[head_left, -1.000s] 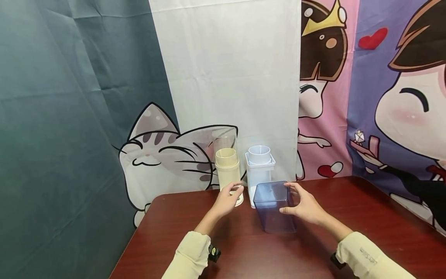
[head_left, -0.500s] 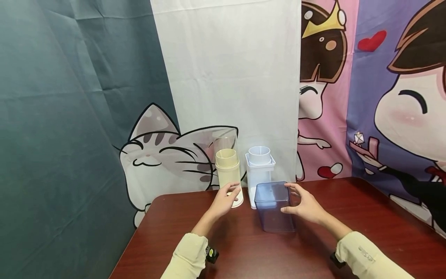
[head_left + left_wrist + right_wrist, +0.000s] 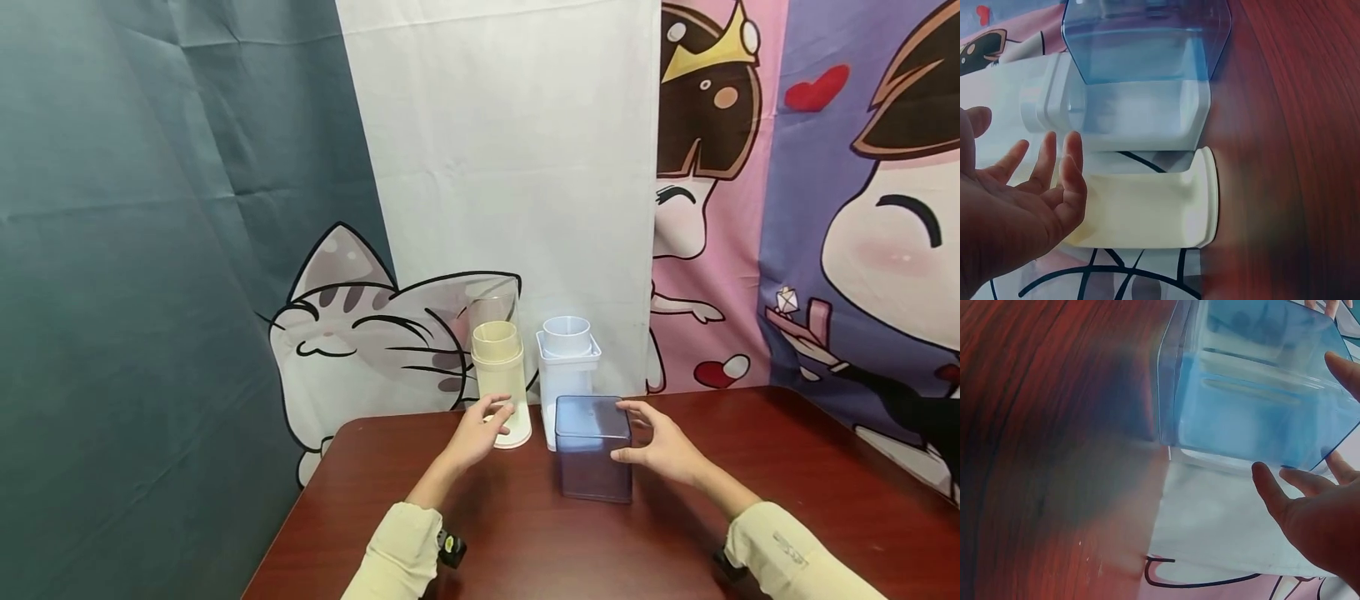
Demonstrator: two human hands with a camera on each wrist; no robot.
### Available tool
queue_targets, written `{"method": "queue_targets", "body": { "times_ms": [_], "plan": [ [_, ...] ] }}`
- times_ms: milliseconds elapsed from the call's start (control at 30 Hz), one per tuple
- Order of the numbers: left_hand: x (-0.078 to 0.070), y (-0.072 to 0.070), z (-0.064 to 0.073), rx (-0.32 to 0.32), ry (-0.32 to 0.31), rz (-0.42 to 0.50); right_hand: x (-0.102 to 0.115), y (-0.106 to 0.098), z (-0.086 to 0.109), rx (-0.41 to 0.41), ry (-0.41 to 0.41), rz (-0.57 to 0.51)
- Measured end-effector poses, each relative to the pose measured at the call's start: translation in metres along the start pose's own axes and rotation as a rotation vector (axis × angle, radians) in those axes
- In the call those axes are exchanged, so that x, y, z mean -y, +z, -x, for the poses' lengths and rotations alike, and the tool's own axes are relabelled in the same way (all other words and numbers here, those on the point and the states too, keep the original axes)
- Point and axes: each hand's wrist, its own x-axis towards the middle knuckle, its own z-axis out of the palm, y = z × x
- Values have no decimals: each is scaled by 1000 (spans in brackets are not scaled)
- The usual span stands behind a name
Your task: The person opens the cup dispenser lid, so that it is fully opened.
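Observation:
A see-through blue square-sided plastic box point(image 3: 592, 467) stands upright on the table, in front of a pale blue-white plastic holder point(image 3: 567, 367) with a round tube on top. To its left is a cream holder point(image 3: 498, 375) with a similar round top and a clear cylinder point(image 3: 491, 300) seen behind and above it. My right hand point(image 3: 663, 446) is at the box's right side, fingers spread, thumb in front and a fingertip by the top corner. My left hand point(image 3: 476, 433) hovers before the cream holder's foot with loosely bent fingers, holding nothing. Whether the box's top is open I cannot tell.
The dark red wooden table point(image 3: 525, 542) has its back edge against a printed cloth point(image 3: 502, 125) with cartoon figures. Both holders stand close to that edge. A black strap device point(image 3: 452, 548) sits on my left wrist.
The blue box has turned slightly, so its front now faces me squarely. My left hand has drawn a little to the left, away from the box. The holders have not moved.

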Motion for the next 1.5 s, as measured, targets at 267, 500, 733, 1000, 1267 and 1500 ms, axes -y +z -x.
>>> {"method": "queue_targets", "body": {
  "times_ms": [267,500,733,1000,1267,1500],
  "plan": [
    [17,-4,-6,-25,-32,10,3,-1,-4,38,-42,-14],
    [14,-7,-3,-21,-34,20,3,-5,-8,43,-72,-14],
    [12,-11,-4,-25,-46,7,5,-9,-14,34,-62,-66],
    [14,-15,-2,-26,-43,-3,8,-6,-16,14,-48,-41],
    [18,-15,4,-46,-54,-12,19,6,-25,-158,-114,162],
    [19,-10,7,-117,-65,-75,38,16,-37,-254,-248,227]
  ]
}}
